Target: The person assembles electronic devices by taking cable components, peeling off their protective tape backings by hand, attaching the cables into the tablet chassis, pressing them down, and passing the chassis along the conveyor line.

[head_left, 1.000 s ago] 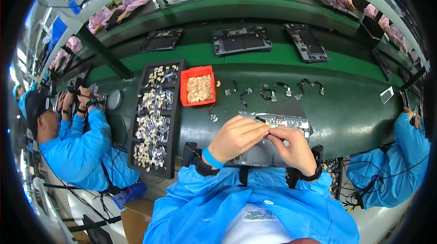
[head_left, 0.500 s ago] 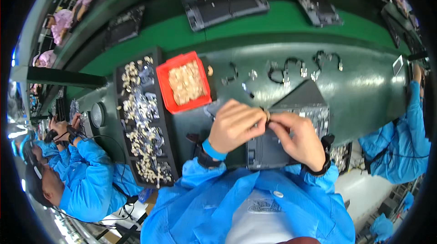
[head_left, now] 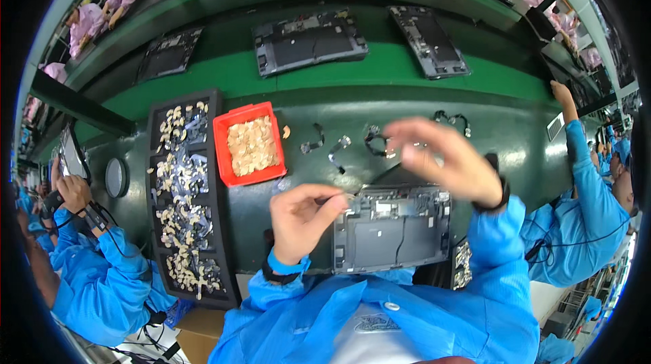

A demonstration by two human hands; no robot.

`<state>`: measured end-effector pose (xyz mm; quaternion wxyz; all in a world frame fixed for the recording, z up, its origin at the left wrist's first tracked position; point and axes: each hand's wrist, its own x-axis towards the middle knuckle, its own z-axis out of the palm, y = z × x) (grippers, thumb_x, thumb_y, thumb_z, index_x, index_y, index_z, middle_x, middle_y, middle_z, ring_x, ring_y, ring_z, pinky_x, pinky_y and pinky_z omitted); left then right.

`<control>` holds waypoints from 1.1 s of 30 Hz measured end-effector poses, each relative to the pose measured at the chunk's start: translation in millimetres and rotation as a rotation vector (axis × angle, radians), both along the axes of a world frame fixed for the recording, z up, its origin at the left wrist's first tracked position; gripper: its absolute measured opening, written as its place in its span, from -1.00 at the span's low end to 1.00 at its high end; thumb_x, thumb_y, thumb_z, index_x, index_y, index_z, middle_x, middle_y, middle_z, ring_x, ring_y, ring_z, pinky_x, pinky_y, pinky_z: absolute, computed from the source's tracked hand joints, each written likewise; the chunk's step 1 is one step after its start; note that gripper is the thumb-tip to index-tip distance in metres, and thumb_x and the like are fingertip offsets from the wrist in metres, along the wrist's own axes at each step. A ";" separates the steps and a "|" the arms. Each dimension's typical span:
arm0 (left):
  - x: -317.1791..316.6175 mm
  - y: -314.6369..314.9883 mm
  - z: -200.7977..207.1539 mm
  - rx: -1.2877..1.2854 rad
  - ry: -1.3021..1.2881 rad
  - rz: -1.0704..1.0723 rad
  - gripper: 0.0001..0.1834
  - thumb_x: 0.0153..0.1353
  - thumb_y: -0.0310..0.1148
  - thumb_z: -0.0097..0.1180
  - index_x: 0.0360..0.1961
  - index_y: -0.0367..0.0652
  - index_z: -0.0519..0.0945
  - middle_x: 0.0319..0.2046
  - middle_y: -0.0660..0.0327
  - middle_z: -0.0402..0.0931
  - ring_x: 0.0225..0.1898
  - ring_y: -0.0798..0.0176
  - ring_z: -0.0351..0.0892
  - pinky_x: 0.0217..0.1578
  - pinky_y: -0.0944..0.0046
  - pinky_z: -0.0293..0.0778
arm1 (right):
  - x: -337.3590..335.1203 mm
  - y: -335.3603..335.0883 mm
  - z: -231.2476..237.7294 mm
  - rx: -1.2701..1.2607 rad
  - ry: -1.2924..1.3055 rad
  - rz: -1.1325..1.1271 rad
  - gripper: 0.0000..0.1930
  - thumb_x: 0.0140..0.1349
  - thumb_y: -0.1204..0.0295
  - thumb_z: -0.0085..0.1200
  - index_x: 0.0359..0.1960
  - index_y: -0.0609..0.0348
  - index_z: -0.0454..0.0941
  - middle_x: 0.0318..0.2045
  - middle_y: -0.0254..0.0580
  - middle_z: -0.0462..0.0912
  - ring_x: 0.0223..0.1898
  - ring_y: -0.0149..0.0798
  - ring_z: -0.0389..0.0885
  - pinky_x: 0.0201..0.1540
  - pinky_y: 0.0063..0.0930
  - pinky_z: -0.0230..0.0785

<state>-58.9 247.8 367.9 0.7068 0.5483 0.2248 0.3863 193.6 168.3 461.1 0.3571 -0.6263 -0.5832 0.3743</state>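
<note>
My left hand (head_left: 303,220) is closed in a pinch at the upper left corner of an opened tablet-like device (head_left: 366,238). A small pale bit shows at its fingertips, too small to name. The device lies in front of me, its dark battery area and circuit parts exposed. My right hand (head_left: 447,164), blurred by motion, is raised above the device's far right side. Its thumb and forefinger are apart near a short black cable with connectors (head_left: 374,143). A dark panel (head_left: 400,175) behind the device is partly hidden by this hand.
Left of me stand a red bin (head_left: 252,179) of small tan pieces and a long black compartment tray (head_left: 230,255) of small parts. More small cables (head_left: 313,140) lie beyond the device. Opened devices (head_left: 308,45) rest on the green line. Co-workers sit on both sides.
My hands were together at the fingertips above the device. They have parted: the right has swung away toward the far cables, the left has come down leftward. The whole view has shifted.
</note>
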 end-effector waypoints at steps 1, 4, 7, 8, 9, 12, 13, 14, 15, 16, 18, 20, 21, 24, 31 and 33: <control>-2.8 -1.7 -3.5 -0.022 -0.002 0.025 -0.86 0.24 -0.64 0.26 -0.18 -0.45 0.66 -0.33 0.02 0.71 -0.32 0.25 0.70 -0.23 0.28 0.63 | 42.6 19.3 -19.4 0.030 -0.178 -0.059 -0.49 0.41 0.13 0.14 0.18 0.32 0.50 -0.03 0.06 0.68 0.03 -0.09 0.66 0.07 -0.27 0.50; -9.1 -9.4 -5.7 -0.048 0.044 0.055 -0.84 0.20 -0.69 0.28 -0.18 -0.48 0.67 -0.33 0.02 0.71 -0.29 0.25 0.71 -0.22 0.29 0.63 | 187.7 57.5 -77.7 -0.005 -0.866 -0.647 -0.01 0.14 -0.32 0.20 0.13 0.57 0.45 0.05 0.44 0.57 0.15 0.25 0.57 0.20 -0.02 0.43; -18.7 -20.4 -7.0 -0.004 0.165 0.167 -0.86 0.19 -0.70 0.27 -0.21 -0.48 0.67 -0.37 0.02 0.70 -0.32 0.24 0.71 -0.25 0.29 0.63 | 289.0 99.3 -118.2 -0.401 -0.829 -0.670 0.23 -0.22 -0.56 0.24 0.06 0.59 0.52 0.05 0.38 0.61 0.10 0.21 0.62 0.20 -0.10 0.45; -22.5 -24.8 -6.2 0.012 0.170 0.212 -0.87 0.19 -0.70 0.27 -0.22 -0.47 0.68 -0.37 0.03 0.69 -0.34 0.25 0.71 -0.27 0.31 0.63 | 309.8 109.2 -129.9 -0.430 -0.727 -0.603 0.23 -0.28 -0.52 0.32 0.03 0.61 0.55 0.06 0.36 0.63 0.08 0.15 0.66 0.16 -0.18 0.48; -28.8 -31.3 -5.9 0.023 0.186 0.272 -0.88 0.18 -0.71 0.27 -0.23 -0.46 0.68 -0.38 0.03 0.69 -0.35 0.25 0.70 -0.28 0.32 0.63 | 296.6 117.3 -116.1 -0.448 -0.626 -0.568 0.16 -0.28 -0.46 0.38 -0.06 0.63 0.58 -0.05 0.29 0.67 -0.03 0.11 0.69 0.05 -0.21 0.51; -29.7 -45.0 -11.9 0.016 0.199 0.365 -0.88 0.17 -0.70 0.28 -0.24 -0.43 0.69 -0.39 0.04 0.68 -0.38 0.27 0.69 -0.31 0.34 0.61 | 322.6 124.4 -115.5 -0.385 -0.557 -0.596 -0.04 -0.23 -0.26 0.51 -0.13 0.56 0.65 -0.23 0.06 0.74 -0.24 -0.15 0.74 -0.29 -0.36 0.53; -32.6 -50.1 -16.4 -0.003 0.216 0.412 -0.87 0.17 -0.70 0.29 -0.24 -0.41 0.69 -0.37 0.04 0.68 -0.39 0.28 0.69 -0.34 0.35 0.60 | 317.2 129.0 -112.2 -0.356 -0.344 -0.555 -0.13 -0.14 -0.17 0.50 -0.11 0.54 0.64 -0.23 0.03 0.74 -0.24 -0.17 0.74 -0.27 -0.37 0.54; -35.3 -54.3 -17.8 -0.008 0.220 0.425 -0.87 0.17 -0.70 0.29 -0.24 -0.41 0.69 -0.37 0.04 0.68 -0.39 0.28 0.69 -0.34 0.35 0.60 | 311.4 133.0 -109.0 -0.328 -0.132 -0.516 -0.21 -0.04 -0.08 0.50 -0.09 0.52 0.63 -0.22 0.01 0.74 -0.24 -0.19 0.75 -0.25 -0.39 0.55; -37.2 -60.5 -18.2 0.025 0.235 0.437 -0.87 0.17 -0.70 0.29 -0.24 -0.41 0.69 -0.37 0.04 0.69 -0.39 0.28 0.68 -0.35 0.36 0.59 | 306.8 130.9 -113.0 -0.257 0.217 -0.543 -0.38 0.11 0.09 0.46 -0.08 0.49 0.62 -0.22 -0.06 0.75 -0.27 -0.28 0.74 -0.17 -0.46 0.56; -38.3 -66.1 -18.3 0.058 0.248 0.444 -0.87 0.17 -0.71 0.28 -0.24 -0.41 0.69 -0.37 0.04 0.69 -0.39 0.28 0.68 -0.35 0.36 0.58 | 305.7 130.0 -108.3 -0.187 0.302 -0.522 -0.48 0.18 0.15 0.41 -0.12 0.45 0.64 -0.24 -0.15 0.76 -0.33 -0.36 0.73 -0.21 -0.49 0.56; -41.9 -77.0 -18.0 0.079 0.252 0.419 -0.87 0.18 -0.71 0.28 -0.23 -0.41 0.69 -0.37 0.05 0.69 -0.39 0.28 0.68 -0.32 0.37 0.57 | 319.3 114.1 -96.5 -0.155 0.247 -0.597 -0.49 0.13 0.17 0.45 -0.14 0.45 0.64 -0.24 -0.16 0.76 -0.32 -0.36 0.73 -0.22 -0.48 0.56; -53.6 -84.6 -27.1 0.134 0.238 0.396 -0.87 0.19 -0.70 0.28 -0.22 -0.40 0.68 -0.36 0.06 0.68 -0.36 0.28 0.67 -0.28 0.37 0.58 | 317.8 69.1 -77.8 -0.080 0.283 -0.494 -0.52 0.26 0.19 0.34 -0.07 0.45 0.60 -0.24 -0.24 0.74 -0.36 -0.44 0.68 -0.26 -0.53 0.50; -57.7 -87.1 -33.7 0.137 0.234 0.382 -0.87 0.19 -0.70 0.28 -0.22 -0.40 0.68 -0.36 0.06 0.68 -0.36 0.28 0.67 -0.28 0.37 0.58 | 307.3 33.6 -61.8 -0.006 0.264 -0.549 -0.52 0.29 0.18 0.31 0.00 0.40 0.58 -0.18 -0.23 0.73 -0.33 -0.48 0.66 -0.25 -0.57 0.48; -64.9 -94.6 -57.7 0.099 0.231 0.452 -0.87 0.21 -0.69 0.27 -0.21 -0.40 0.67 -0.36 0.07 0.68 -0.34 0.30 0.67 -0.26 0.36 0.58 | 297.9 -98.3 -27.6 0.054 0.294 -0.664 -0.54 0.39 0.26 0.20 0.22 0.26 0.51 -0.02 -0.31 0.68 -0.16 -0.49 0.64 -0.07 -0.63 0.47; -68.8 -82.2 -77.4 0.085 0.293 0.450 -0.88 0.22 -0.69 0.25 -0.21 -0.39 0.68 -0.38 0.10 0.67 -0.34 0.34 0.65 -0.28 0.39 0.54 | 312.8 -318.6 -122.3 -0.274 0.178 -0.983 -0.52 0.32 0.14 0.27 0.08 0.27 0.58 -0.18 -0.34 0.69 -0.23 -0.49 0.62 -0.14 -0.57 0.47; -76.7 -75.6 -83.0 0.206 0.342 0.384 -0.89 0.26 -0.68 0.21 -0.19 -0.42 0.65 -0.34 0.09 0.67 -0.32 0.31 0.66 -0.26 0.37 0.56 | 327.0 -334.7 -160.0 -0.346 0.133 -1.000 -0.52 0.29 0.11 0.30 0.02 0.29 0.61 -0.23 -0.36 0.68 -0.30 -0.49 0.56 -0.25 -0.59 0.39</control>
